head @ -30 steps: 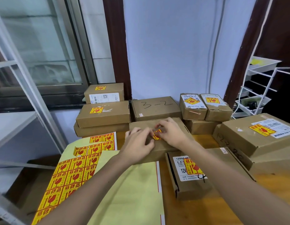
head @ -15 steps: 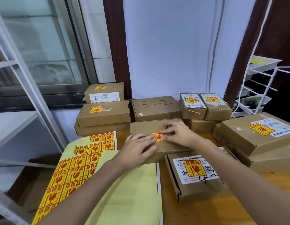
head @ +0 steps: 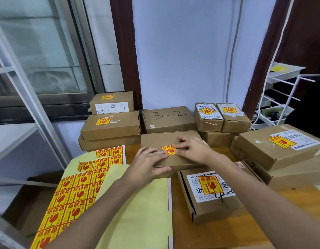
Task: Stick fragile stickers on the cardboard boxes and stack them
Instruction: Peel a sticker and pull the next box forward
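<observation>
A flat brown cardboard box (head: 162, 141) lies in the middle of the wooden table. A yellow and red fragile sticker (head: 168, 150) lies flat on its lid. My left hand (head: 148, 163) rests palm down on the box's near left corner, fingertips touching the sticker's left edge. My right hand (head: 195, 150) presses fingers on the sticker's right edge. A sheet of several fragile stickers (head: 74, 191) lies at the left, partly under a pale yellow backing sheet (head: 141, 216).
Stickered boxes surround the middle: a stack of three (head: 110, 124) at the back left, a box marked 3-2 (head: 169, 119) behind, two small boxes (head: 222, 116) at the back right, large boxes (head: 279, 146) at the right, one labelled box (head: 209, 193) near the front. A white wire rack (head: 281, 97) stands far right.
The sticker went from held between my fingers to lying flat on the lid. Both hands spread apart along it, the left sliding down towards the box's near edge.
</observation>
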